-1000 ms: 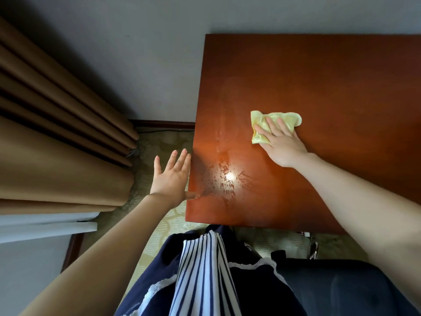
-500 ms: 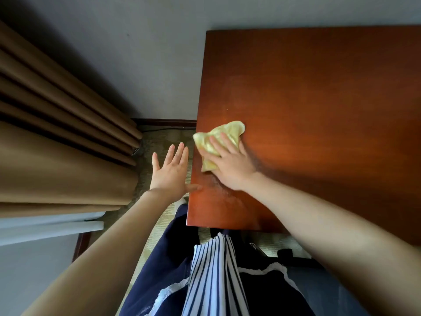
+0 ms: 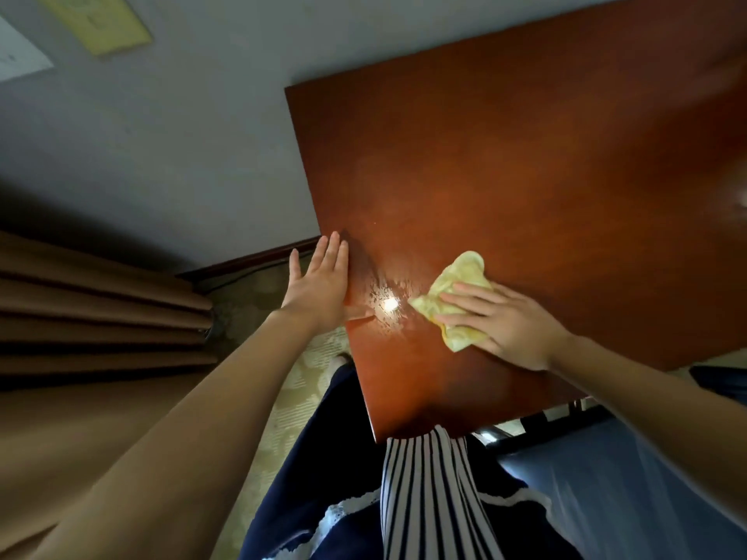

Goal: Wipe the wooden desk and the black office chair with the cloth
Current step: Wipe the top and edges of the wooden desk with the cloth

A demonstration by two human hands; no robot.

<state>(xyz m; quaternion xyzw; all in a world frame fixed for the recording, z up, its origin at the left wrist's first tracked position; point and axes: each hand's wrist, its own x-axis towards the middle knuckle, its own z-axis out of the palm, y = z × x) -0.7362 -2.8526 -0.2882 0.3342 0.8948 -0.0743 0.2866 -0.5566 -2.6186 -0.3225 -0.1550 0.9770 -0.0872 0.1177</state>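
Observation:
The reddish wooden desk fills the upper right of the head view. A crumpled yellow cloth lies on its near left part, and my right hand presses flat on it, fingers pointing left. My left hand rests at the desk's left edge with fingers straight and together, thumb lying on the desk top, holding nothing. A wet, shiny patch sits between the two hands. The black office chair shows at the lower right, below the desk's near edge, partly hidden by my right arm.
Brown curtains hang at the left. A grey wall runs behind the desk, with a dark baseboard and patterned carpet below. My striped and navy clothing is at the bottom centre.
My right hand slid the cloth from the desk's left edge toward the right. My left hand moved up along the left edge. The view tilted, showing more wall.

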